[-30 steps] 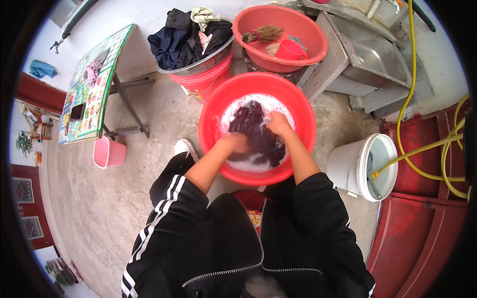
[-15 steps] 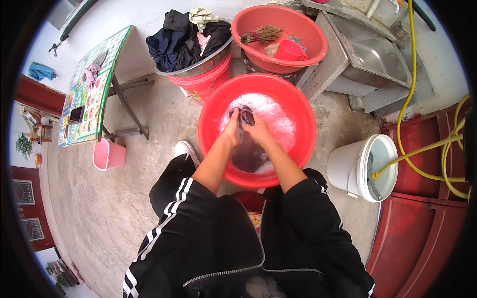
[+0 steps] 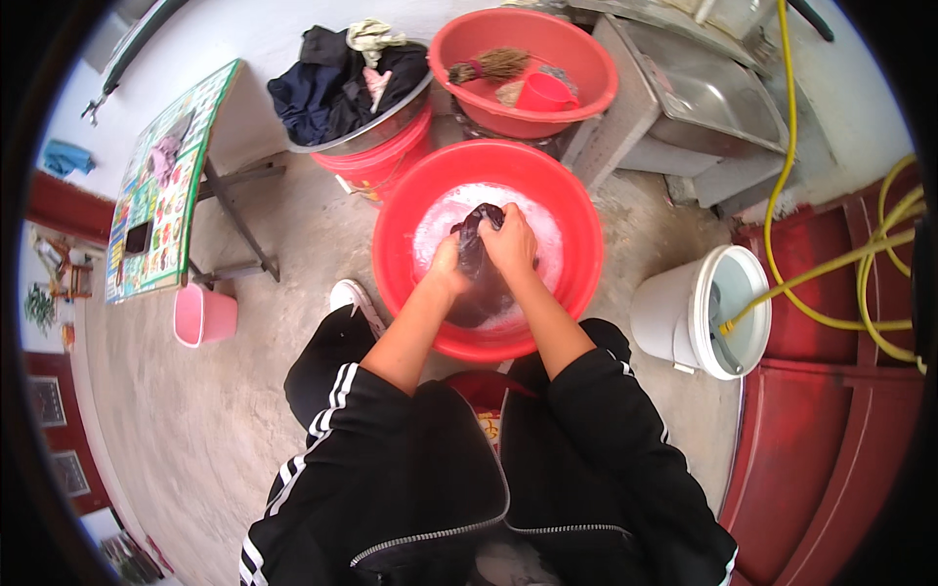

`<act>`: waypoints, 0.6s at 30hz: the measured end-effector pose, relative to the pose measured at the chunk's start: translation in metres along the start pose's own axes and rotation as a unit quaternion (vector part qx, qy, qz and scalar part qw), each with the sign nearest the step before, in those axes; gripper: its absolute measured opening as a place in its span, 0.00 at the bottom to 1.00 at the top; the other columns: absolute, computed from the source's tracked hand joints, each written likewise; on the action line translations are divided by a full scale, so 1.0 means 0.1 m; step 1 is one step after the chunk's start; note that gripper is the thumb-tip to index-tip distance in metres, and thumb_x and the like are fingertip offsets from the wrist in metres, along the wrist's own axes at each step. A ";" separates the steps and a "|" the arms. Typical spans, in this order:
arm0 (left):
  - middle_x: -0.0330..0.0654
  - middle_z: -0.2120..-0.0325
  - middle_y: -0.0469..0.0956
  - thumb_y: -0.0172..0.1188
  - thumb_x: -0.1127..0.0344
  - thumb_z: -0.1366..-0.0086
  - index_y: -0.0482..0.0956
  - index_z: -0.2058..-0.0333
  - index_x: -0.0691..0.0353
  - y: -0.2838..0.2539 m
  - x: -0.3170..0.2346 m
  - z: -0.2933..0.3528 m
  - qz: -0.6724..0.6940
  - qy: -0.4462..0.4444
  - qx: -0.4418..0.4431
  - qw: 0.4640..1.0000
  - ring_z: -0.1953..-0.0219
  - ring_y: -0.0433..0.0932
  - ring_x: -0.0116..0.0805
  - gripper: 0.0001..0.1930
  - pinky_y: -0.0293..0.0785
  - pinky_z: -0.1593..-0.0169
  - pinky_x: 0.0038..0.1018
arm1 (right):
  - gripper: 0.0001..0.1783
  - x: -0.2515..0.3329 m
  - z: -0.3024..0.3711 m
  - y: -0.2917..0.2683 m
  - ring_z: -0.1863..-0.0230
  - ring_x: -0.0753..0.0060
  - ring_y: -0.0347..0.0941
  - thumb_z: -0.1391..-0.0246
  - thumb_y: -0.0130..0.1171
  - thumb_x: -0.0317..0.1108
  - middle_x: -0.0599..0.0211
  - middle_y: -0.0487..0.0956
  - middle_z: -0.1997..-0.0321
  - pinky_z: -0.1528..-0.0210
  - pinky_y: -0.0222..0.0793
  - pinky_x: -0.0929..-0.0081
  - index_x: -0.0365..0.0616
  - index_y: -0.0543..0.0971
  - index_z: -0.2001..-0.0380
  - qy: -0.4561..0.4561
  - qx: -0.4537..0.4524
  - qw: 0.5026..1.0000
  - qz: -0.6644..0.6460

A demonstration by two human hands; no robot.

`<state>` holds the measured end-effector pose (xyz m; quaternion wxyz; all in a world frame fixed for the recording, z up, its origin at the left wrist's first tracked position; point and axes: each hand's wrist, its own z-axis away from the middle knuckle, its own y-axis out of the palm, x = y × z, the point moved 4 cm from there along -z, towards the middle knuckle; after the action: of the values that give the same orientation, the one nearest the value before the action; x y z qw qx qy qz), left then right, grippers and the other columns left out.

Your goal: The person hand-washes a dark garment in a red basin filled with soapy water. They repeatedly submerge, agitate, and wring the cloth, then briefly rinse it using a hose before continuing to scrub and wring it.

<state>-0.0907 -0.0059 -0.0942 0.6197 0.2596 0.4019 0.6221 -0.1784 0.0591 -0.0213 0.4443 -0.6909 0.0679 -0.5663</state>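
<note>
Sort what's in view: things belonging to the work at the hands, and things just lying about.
In use:
- left hand and right hand, both gripping the cloth
- dark wet cloth
- red basin with white suds

Apparently just lying about:
- pink bin on the floor
- dark flat object on the patterned table
- whisk broom in the farther basin

a dark phone (image 3: 139,237) lies on a patterned table (image 3: 174,217).
</note>
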 end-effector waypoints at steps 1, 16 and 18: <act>0.45 0.65 0.80 0.43 0.58 0.36 0.77 0.60 0.60 -0.01 0.02 0.03 -0.014 -0.006 -0.041 0.999 0.64 0.79 0.41 0.17 0.76 0.57 0.39 | 0.21 -0.14 -0.04 0.04 0.57 0.50 0.74 0.57 0.60 0.45 0.49 0.77 0.59 0.56 0.69 0.58 0.41 0.74 0.64 0.023 -0.002 0.999 -0.038; 0.48 0.59 0.78 0.47 0.48 0.36 0.75 0.55 0.63 0.33 -0.26 0.43 -0.170 -0.010 0.011 0.985 0.57 0.78 0.45 0.23 0.73 0.50 0.42 | 0.12 -0.15 0.08 0.02 0.67 0.71 0.77 0.59 0.63 0.29 0.60 0.81 0.71 0.62 0.72 0.73 0.38 0.79 0.68 0.001 0.017 0.967 -0.256; 0.48 0.58 0.78 0.47 0.45 0.36 0.75 0.55 0.62 0.27 -0.25 0.37 -0.170 0.003 -0.008 0.985 0.56 0.77 0.44 0.25 0.72 0.50 0.40 | 0.13 -0.09 0.15 -0.03 0.64 0.66 0.77 0.58 0.62 0.29 0.58 0.80 0.68 0.59 0.71 0.72 0.40 0.78 0.65 0.002 0.005 0.963 -0.270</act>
<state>-0.0729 -0.0211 -0.0480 0.7173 0.1803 0.4377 0.5113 -0.1703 0.0739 -0.0256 0.2783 -0.6801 -0.1231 -0.6670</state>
